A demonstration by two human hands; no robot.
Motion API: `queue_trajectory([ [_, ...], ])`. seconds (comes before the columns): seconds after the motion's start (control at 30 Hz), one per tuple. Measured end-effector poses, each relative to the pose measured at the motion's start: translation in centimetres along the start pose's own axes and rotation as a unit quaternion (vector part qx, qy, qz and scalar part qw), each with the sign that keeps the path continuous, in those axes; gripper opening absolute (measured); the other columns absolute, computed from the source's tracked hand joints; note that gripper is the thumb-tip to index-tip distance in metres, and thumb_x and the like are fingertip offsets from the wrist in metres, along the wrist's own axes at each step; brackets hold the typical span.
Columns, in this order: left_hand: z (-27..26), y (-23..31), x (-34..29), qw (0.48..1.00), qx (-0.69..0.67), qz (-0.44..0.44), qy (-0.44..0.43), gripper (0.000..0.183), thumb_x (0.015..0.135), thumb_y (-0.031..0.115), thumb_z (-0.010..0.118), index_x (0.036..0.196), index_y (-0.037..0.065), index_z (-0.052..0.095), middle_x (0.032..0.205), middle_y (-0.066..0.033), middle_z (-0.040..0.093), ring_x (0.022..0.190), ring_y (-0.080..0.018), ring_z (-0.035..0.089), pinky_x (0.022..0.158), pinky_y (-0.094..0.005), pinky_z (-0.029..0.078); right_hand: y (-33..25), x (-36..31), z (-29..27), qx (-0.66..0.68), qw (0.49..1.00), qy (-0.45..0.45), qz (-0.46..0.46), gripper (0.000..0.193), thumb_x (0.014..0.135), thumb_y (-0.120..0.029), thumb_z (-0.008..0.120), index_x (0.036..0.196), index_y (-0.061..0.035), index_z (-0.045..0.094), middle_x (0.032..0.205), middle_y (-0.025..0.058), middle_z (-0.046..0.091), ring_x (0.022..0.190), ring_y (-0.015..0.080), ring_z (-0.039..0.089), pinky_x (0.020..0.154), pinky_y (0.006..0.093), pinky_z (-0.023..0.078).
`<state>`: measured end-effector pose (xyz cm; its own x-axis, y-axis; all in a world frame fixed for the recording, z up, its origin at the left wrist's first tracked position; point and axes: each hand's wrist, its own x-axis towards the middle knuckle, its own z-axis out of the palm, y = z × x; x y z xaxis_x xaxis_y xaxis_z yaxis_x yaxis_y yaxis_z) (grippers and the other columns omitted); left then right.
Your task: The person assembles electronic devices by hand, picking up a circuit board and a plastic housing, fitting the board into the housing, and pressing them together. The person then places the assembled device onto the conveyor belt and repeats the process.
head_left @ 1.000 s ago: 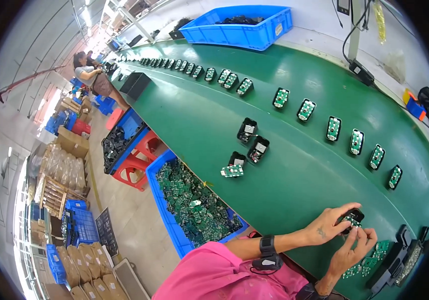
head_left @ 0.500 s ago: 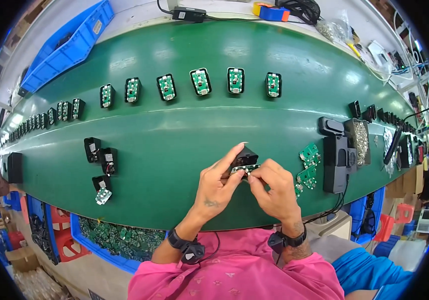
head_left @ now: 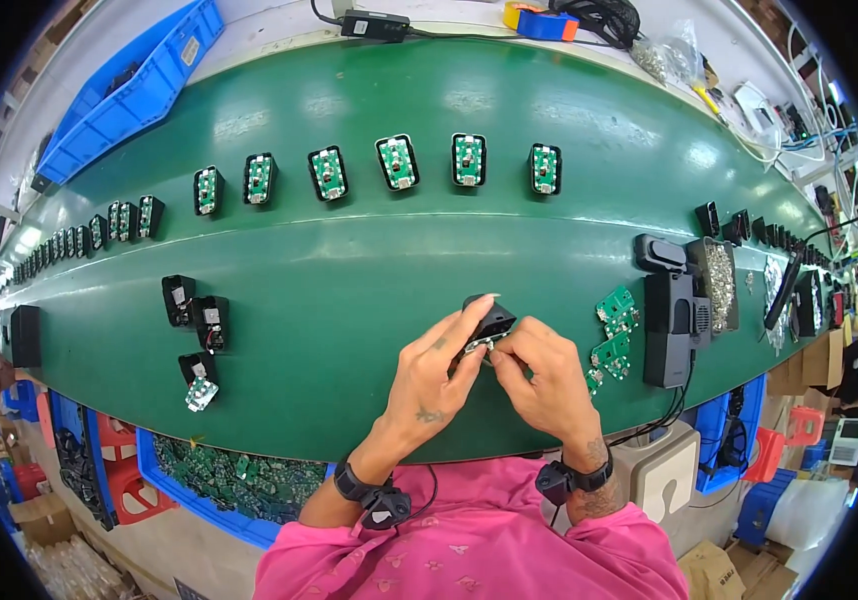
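Observation:
In front of me, over the green workbench, my left hand holds a small black plastic casing. Its fingers also steady a green circuit board at the casing's near end. My right hand is closed, thumb and forefinger pinched at the board's right side; the fingertips hide what exactly they grip. Loose green circuit boards lie just right of that hand. Further left on the bench are black casings, one with a board sticking out of it.
A curved row of casings with boards runs along the far side. Right of the loose boards stand a dark grey device and a tray of small metal parts. Blue bins sit at the far left and below the near edge.
The casing in my left hand has turned and tilted, and the board sits lower between my fingers. At the lower right, blue cloth has left the view, uncovering a beige stool.

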<state>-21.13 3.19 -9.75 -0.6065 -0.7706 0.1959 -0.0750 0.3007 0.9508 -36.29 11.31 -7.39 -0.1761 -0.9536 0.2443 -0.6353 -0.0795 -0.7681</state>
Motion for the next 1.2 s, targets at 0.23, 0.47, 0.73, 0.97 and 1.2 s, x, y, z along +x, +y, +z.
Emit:
queue_trajectory([
  [0.23, 1.4, 0.7, 0.6, 0.994, 0.100, 0.054, 0.006, 0.046, 0.088, 0.001, 0.061, 0.133, 0.007, 0.058, 0.123, -0.0220, 0.064, 0.104, -0.0396, 0.067, 0.088, -0.0427, 0.055, 0.4, -0.8, 0.1, -0.116, 0.993, 0.026, -0.016, 0.011, 0.083, -0.009, 0.063, 0.076, -0.0027, 0.059, 0.077, 0.0156, 0.056, 0.070, 0.0361, 0.058, 0.060, 0.0455, 0.048],
  [0.47, 0.5, -1.0, -0.9, 0.990, -0.110, -0.068, 0.055, 0.053, 0.095, -0.003, 0.049, 0.147, 0.002, 0.041, 0.116, -0.0132, 0.064, 0.103, -0.0196, 0.064, 0.088, -0.0297, 0.054, 0.6, -0.7, 3.0, -0.003, 0.995, 0.095, -0.006, 0.017, 0.087, -0.017, 0.064, 0.085, -0.0013, 0.059, 0.081, 0.0146, 0.057, 0.075, 0.0332, 0.060, 0.062, 0.0427, 0.050],
  [0.73, 1.2, 0.9, -0.1, 0.971, -0.207, -0.102, -0.060, 0.067, 0.085, -0.008, 0.059, 0.148, 0.005, 0.038, 0.119, -0.0164, 0.060, 0.090, -0.0177, 0.066, 0.070, -0.0248, 0.058, 0.7, -2.5, 0.8, 0.243, 0.947, 0.122, 0.173, 0.023, 0.094, -0.019, 0.065, 0.096, 0.0031, 0.061, 0.073, 0.0119, 0.069, 0.060, 0.0191, 0.066, 0.058, 0.0324, 0.052],
  [0.97, 0.8, -0.5, 0.3, 0.978, -0.170, -0.101, -0.065, 0.061, 0.087, -0.005, 0.062, 0.144, -0.001, 0.040, 0.127, -0.0184, 0.058, 0.109, -0.0248, 0.062, 0.092, -0.0335, 0.053, -0.4, -2.5, 1.5, 0.327, 0.929, 0.132, 0.113, 0.017, 0.094, -0.012, 0.066, 0.091, 0.0045, 0.063, 0.070, 0.0074, 0.067, 0.062, 0.0135, 0.065, 0.054, 0.0264, 0.050],
  [1.2, 0.4, -1.3, 0.1, 0.976, -0.189, -0.100, -0.041, 0.061, 0.080, -0.008, 0.066, 0.138, 0.001, 0.048, 0.122, -0.0164, 0.061, 0.106, -0.0213, 0.063, 0.084, -0.0291, 0.057, 1.0, -2.7, 0.5, 0.289, 0.950, 0.091, 0.076, 0.025, 0.095, -0.017, 0.060, 0.081, 0.0039, 0.060, 0.065, 0.0132, 0.060, 0.055, 0.0242, 0.060, 0.055, 0.0357, 0.047],
])
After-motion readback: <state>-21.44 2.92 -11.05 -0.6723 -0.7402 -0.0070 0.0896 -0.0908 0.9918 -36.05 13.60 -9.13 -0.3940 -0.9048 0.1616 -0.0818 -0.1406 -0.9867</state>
